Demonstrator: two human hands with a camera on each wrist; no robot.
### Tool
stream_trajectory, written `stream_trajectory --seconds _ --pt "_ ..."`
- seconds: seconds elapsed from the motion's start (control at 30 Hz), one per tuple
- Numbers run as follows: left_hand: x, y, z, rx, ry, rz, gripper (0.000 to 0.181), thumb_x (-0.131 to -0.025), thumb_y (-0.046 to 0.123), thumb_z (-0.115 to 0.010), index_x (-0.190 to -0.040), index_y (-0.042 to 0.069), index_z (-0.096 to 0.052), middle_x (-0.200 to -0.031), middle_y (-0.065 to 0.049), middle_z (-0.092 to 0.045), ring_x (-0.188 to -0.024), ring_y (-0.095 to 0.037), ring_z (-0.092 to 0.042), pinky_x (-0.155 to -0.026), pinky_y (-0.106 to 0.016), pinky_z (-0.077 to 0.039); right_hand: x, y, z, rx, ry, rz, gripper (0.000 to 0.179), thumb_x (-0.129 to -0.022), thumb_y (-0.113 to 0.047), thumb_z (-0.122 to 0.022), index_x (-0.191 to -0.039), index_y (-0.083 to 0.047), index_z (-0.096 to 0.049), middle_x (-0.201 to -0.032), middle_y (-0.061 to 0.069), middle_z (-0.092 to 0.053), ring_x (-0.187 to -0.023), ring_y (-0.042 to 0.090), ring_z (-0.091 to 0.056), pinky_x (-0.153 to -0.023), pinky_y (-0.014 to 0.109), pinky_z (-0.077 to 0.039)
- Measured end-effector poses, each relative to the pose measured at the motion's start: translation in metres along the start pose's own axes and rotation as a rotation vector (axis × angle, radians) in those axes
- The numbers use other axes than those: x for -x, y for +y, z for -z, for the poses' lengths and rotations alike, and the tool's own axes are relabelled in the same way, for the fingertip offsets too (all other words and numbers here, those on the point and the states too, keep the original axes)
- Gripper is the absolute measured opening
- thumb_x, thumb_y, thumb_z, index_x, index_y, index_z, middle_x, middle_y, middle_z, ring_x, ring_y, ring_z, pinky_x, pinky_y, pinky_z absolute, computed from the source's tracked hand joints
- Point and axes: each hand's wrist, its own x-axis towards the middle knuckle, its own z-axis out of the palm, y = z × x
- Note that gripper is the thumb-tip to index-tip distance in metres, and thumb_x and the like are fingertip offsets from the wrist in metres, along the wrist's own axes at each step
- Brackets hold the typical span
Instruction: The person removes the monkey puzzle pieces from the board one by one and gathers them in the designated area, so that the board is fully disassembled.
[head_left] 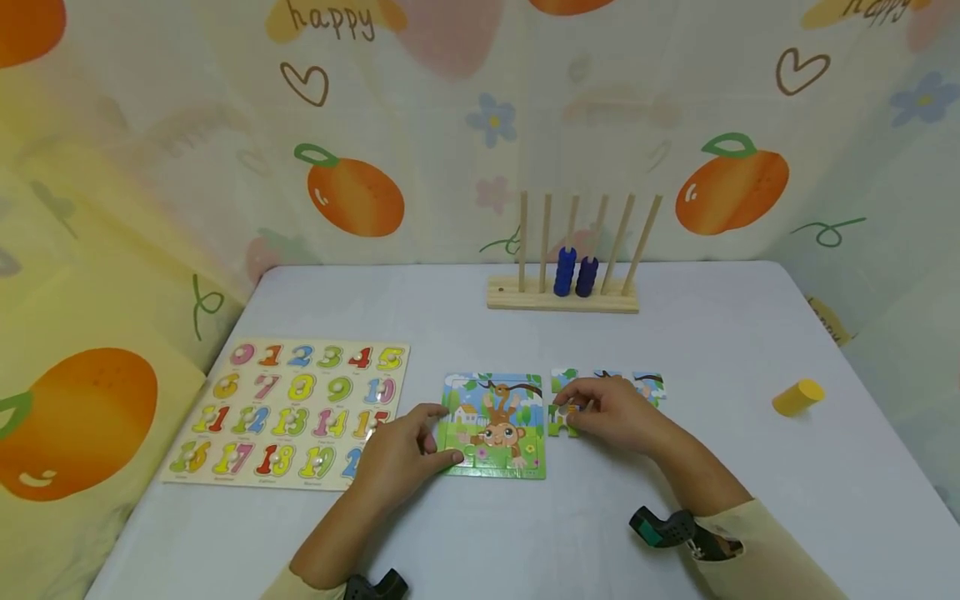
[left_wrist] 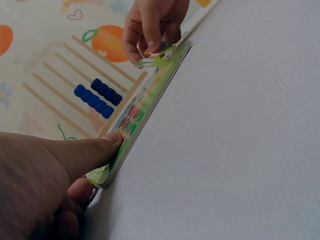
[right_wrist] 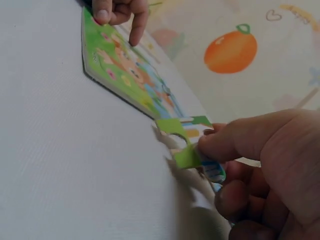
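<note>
A square monkey jigsaw puzzle (head_left: 495, 427) lies in its frame on the table, its picture filled in. My left hand (head_left: 401, 450) holds it at the left side, thumb on the lower-left corner and the index finger at the left edge. In the left wrist view, the other fingers of my left hand (left_wrist: 45, 185) curl beside the corner. Just right of the puzzle, my right hand (head_left: 615, 412) pinches a green jigsaw piece (right_wrist: 187, 145) between thumb and fingers, tilted above the table. Other jigsaw pieces (head_left: 649, 384) lie behind that hand, partly hidden by it.
A number peg board (head_left: 318, 408) lies to the left, its lower-right corner behind my left hand. At the back stands a wooden rack of pegs (head_left: 562, 296) with blue beads (head_left: 565, 271) on two pegs. A yellow cylinder (head_left: 798, 397) is at the right.
</note>
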Motion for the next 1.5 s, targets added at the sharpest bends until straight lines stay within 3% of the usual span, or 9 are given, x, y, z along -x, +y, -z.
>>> stream_trajectory --seconds 0.53,0.83,1.37,1.5 --pt "-0.0012 0.0019 0.0024 0.009 0.001 0.015 0.063 -0.077 0.039 -0.097 -0.132 0.019 -0.071 -0.07 0.014 -0.054 -0.06 -0.008 -0.048 -0.062 -0.03 -0.04 0.0021 0.0063 -0.0033 0.07 0.145 -0.045 0.017 -0.09 -0.011 -0.083 -0.105 -0.019 -0.082 -0.095 -0.007 -0.071 -0.079 0.013 -0.06 -0.071 0.033 -0.049" --pt "-0.0006 0.003 0.002 0.018 -0.003 0.018 0.064 -0.078 0.039 -0.097 -0.132 0.019 -0.071 -0.07 0.014 -0.054 -0.06 -0.007 -0.049 -0.061 -0.03 -0.039 0.0041 0.0084 -0.0011 0.1 0.152 0.0 0.02 -0.088 -0.011 -0.087 -0.106 -0.018 -0.083 -0.106 -0.005 -0.074 -0.077 0.01 -0.057 -0.07 0.03 -0.049" --pt "0.0029 0.0002 0.0009 -0.003 -0.01 -0.005 0.062 -0.079 0.04 -0.095 -0.132 0.019 -0.071 -0.07 0.016 -0.054 -0.058 -0.005 -0.047 -0.06 -0.028 -0.04 0.0069 0.0101 -0.0049 0.088 0.162 0.083 0.017 -0.089 -0.006 -0.084 -0.103 -0.016 -0.084 -0.1 -0.006 -0.074 -0.073 0.006 -0.056 -0.066 0.028 -0.05" --pt "0.0034 0.0003 0.0011 -0.021 -0.011 -0.029 0.063 -0.078 0.039 -0.095 -0.133 0.018 -0.071 -0.07 0.016 -0.054 -0.058 -0.004 -0.047 -0.06 -0.028 -0.042 0.0046 0.0078 -0.0064 0.082 0.158 0.056 0.015 -0.091 -0.008 -0.082 -0.104 -0.017 -0.084 -0.1 -0.007 -0.075 -0.073 0.007 -0.058 -0.066 0.029 -0.051"
